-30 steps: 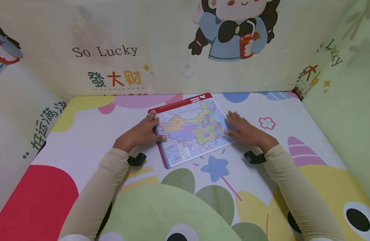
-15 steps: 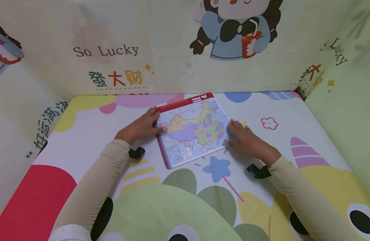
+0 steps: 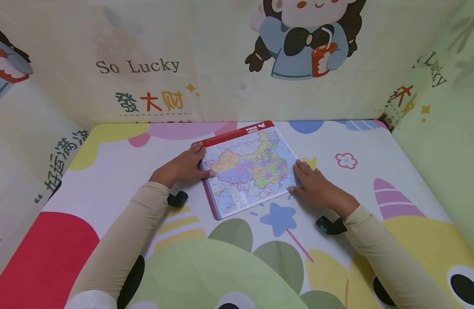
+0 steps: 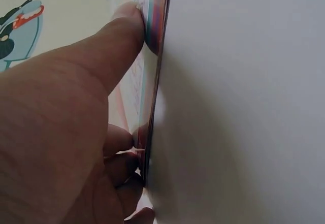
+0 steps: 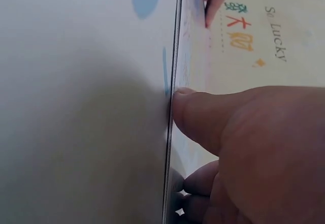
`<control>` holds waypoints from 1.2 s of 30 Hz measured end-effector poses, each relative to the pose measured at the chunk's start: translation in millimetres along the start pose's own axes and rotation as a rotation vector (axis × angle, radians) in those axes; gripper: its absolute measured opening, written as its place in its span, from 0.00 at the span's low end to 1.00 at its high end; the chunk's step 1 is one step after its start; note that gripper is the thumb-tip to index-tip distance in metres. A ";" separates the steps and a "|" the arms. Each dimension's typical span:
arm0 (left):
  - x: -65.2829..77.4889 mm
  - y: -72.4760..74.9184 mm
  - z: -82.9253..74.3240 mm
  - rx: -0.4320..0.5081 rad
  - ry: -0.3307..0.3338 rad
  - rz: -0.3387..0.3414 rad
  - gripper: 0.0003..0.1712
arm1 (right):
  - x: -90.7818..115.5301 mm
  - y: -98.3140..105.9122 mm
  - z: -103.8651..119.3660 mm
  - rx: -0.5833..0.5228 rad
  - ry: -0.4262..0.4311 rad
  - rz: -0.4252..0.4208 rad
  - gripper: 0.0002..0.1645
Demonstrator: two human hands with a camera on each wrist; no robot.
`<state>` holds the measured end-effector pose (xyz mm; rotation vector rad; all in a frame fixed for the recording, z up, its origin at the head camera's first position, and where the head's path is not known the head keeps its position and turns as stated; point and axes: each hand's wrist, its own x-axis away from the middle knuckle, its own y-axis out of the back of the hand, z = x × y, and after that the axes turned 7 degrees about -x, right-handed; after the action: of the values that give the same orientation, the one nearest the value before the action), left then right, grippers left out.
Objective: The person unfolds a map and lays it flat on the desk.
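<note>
A flat rectangular map board (image 3: 246, 165) with a red header and red left border lies slightly turned on the table, face up. My left hand (image 3: 179, 166) rests at its left edge, the thumb over the printed face and the fingertips at the upper left corner. At the opposite side, my right hand (image 3: 319, 187) touches the right edge with its fingers, its thumb at the lower right corner. Up close in the left wrist view, the thumb (image 4: 127, 31) lies on the board's border. The right wrist view shows the thumb tip (image 5: 183, 104) against the board's thin edge.
A printed cloth (image 3: 279, 268) with cartoon shapes covers the table. Behind the board rises a pale wall covering (image 3: 217, 64) with lettering and a cartoon figure, and similar coverings close off both sides. Black wrist devices (image 3: 331, 225) sit under the cuffs.
My right hand has slid nearer along the board's right edge, and its fingers lie closer to that edge. The left hand shifted slightly forward and back. The board has barely moved.
</note>
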<state>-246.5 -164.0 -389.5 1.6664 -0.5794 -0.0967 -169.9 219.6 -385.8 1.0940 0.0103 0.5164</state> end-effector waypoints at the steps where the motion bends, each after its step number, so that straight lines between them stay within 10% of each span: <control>1: 0.9 0.0 -0.8 -0.004 0.006 0.003 0.59 | 0.0 0.3 -0.6 0.010 0.003 0.001 0.47; 36: 35.3 -9.8 -24.9 -0.112 0.034 -0.020 0.58 | -10.2 12.7 -12.4 -0.035 0.036 0.030 0.43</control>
<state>-203.2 -155.8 -384.9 1.5621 -0.5224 -0.1132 -187.1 230.5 -383.4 1.0519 0.0168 0.5613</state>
